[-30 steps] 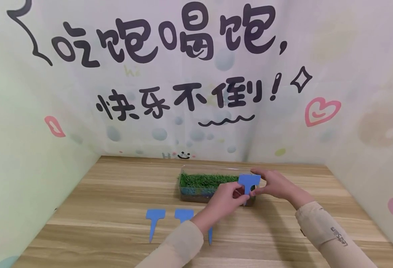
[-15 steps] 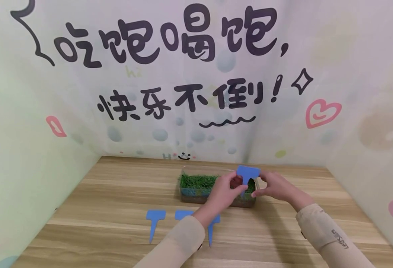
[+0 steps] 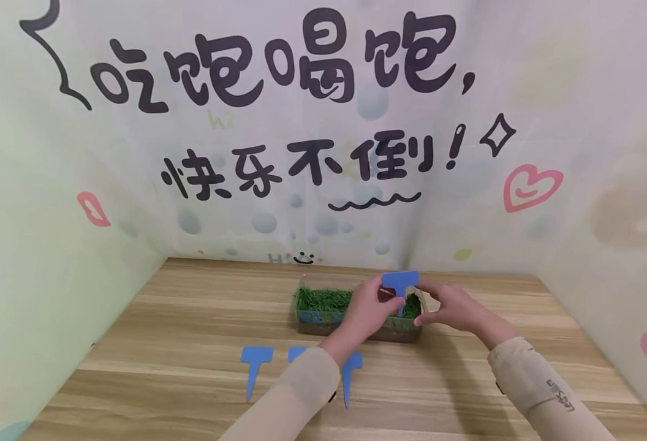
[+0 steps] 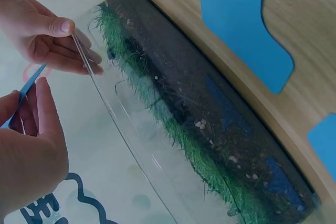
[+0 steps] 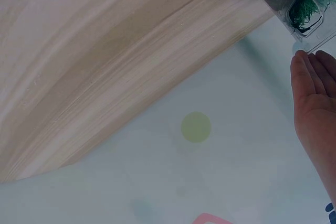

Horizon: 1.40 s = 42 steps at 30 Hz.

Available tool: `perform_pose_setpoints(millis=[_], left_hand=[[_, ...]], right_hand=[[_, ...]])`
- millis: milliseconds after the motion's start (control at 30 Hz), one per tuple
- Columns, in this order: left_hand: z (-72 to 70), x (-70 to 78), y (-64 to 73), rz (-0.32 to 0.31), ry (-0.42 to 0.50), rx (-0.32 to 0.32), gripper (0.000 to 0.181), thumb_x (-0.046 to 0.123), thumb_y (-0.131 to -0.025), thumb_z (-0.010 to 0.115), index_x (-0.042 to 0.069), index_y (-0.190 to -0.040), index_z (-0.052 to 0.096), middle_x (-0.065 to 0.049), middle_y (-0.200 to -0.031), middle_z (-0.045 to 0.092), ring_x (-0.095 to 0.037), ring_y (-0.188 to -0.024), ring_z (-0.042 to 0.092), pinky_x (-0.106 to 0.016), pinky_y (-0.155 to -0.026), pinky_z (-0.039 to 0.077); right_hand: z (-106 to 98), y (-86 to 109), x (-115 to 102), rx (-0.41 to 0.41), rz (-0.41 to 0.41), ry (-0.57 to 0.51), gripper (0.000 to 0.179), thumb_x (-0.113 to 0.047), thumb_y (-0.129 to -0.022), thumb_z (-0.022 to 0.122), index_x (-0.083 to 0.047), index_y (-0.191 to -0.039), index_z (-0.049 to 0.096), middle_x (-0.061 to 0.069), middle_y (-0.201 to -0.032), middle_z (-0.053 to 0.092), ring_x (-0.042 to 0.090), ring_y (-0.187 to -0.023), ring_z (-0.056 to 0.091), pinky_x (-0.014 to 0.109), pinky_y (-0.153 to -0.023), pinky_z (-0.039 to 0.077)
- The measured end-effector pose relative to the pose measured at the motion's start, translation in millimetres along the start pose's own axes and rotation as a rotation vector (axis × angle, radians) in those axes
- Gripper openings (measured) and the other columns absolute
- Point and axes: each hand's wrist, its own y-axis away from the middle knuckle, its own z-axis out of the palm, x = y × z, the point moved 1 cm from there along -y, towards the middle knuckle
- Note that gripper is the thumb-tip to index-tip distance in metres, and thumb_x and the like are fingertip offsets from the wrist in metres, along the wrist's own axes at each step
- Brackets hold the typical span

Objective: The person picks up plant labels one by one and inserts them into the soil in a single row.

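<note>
My left hand (image 3: 363, 313) pinches a blue T-shaped plant label (image 3: 402, 280) by its stem, head up and point down, over the right part of a clear planter box (image 3: 395, 334). Green grass (image 3: 323, 299) grows from dark soil inside the box. In the left wrist view the label (image 4: 27, 88) shows edge-on between thumb and fingers, above the rim. My right hand (image 3: 458, 306) holds the box's right end, thumb and fingers on either side of the rim (image 4: 84, 51). Something reddish-brown (image 3: 386, 295) in the box is partly hidden behind my left fingers.
On the wooden table (image 3: 152, 343), in front of the box, lie a left plant label (image 3: 257, 354), a middle label (image 3: 297, 352) mostly covered by my left forearm, and a right label (image 3: 352, 361). A printed cloth wall (image 3: 235, 233) stands behind the table.
The label in my left hand has risen from in front of the box's right end, then shifted slightly left over the box. My right hand has stayed at the right end.
</note>
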Motion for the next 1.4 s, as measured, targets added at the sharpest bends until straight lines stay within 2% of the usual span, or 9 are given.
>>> perform_pose_setpoints(millis=[167,433,567,800,1033,1233,1400], left_hand=[[0.3,0.1,-4.0,-0.014,-0.004,0.001,0.029,0.023,-0.099,0.064,0.008,-0.123,0.065,-0.009,-0.107,0.072,-0.017,-0.096,0.07,-0.024,-0.079,0.055],[4.2,-3.0,-10.5,-0.052,0.016,-0.004,0.025,0.027,-0.102,0.058,0.009,-0.117,0.067,-0.009,-0.107,0.071,-0.012,-0.087,0.068,-0.022,-0.073,0.055],[4.7,-4.6,-13.3,-0.038,-0.016,0.014,0.022,0.024,-0.099,0.062,0.009,-0.114,0.07,-0.009,-0.103,0.073,-0.014,-0.086,0.069,-0.021,-0.071,0.054],[5.8,-8.6,-22.0,0.018,-0.138,0.054,0.014,0.022,-0.096,0.068,0.012,-0.105,0.068,-0.006,-0.101,0.074,-0.014,-0.087,0.07,-0.022,-0.071,0.053],[8.0,-10.0,-27.8,-0.003,-0.142,0.051,0.012,0.019,-0.094,0.069,0.013,-0.105,0.069,-0.005,-0.102,0.075,-0.015,-0.089,0.071,-0.024,-0.072,0.055],[14.9,-12.5,-33.4,0.005,-0.157,0.02,0.01,0.02,-0.098,0.065,0.014,-0.102,0.07,-0.003,-0.097,0.073,-0.013,-0.087,0.07,-0.021,-0.07,0.053],[19.6,-16.0,-37.5,-0.002,-0.148,0.03,0.013,0.022,-0.1,0.062,0.014,-0.099,0.071,-0.001,-0.094,0.073,-0.011,-0.085,0.069,-0.021,-0.069,0.052]], right_hand=[[0,0.0,0,-0.006,0.008,0.005,0.085,-0.036,-0.081,0.083,0.002,-0.147,0.045,0.029,-0.147,0.047,0.055,-0.124,0.054,0.059,-0.1,0.048],[1,0.6,1,-0.004,0.01,0.003,0.085,-0.038,-0.08,0.082,0.003,-0.146,0.046,0.03,-0.147,0.048,0.054,-0.125,0.053,0.059,-0.101,0.047],[2,0.6,2,0.008,-0.014,-0.002,0.085,-0.035,-0.08,0.083,0.002,-0.147,0.045,0.029,-0.146,0.049,0.053,-0.127,0.053,0.06,-0.102,0.047],[1,1.1,2,0.018,-0.029,-0.004,0.083,-0.034,-0.08,0.084,0.0,-0.146,0.047,0.031,-0.143,0.051,0.053,-0.127,0.053,0.06,-0.101,0.047],[1,1.5,1,-0.002,0.003,-0.019,0.082,-0.036,-0.081,0.083,-0.002,-0.147,0.047,0.031,-0.145,0.049,0.052,-0.128,0.052,0.06,-0.102,0.047],[0,0.7,0,0.002,0.019,0.011,0.079,-0.037,-0.08,0.083,0.003,-0.14,0.052,0.034,-0.137,0.055,0.055,-0.118,0.058,0.06,-0.096,0.05],[1,0.6,0,0.001,0.019,0.014,0.079,-0.038,-0.079,0.083,0.004,-0.139,0.053,0.034,-0.135,0.056,0.055,-0.116,0.059,0.059,-0.096,0.051]])
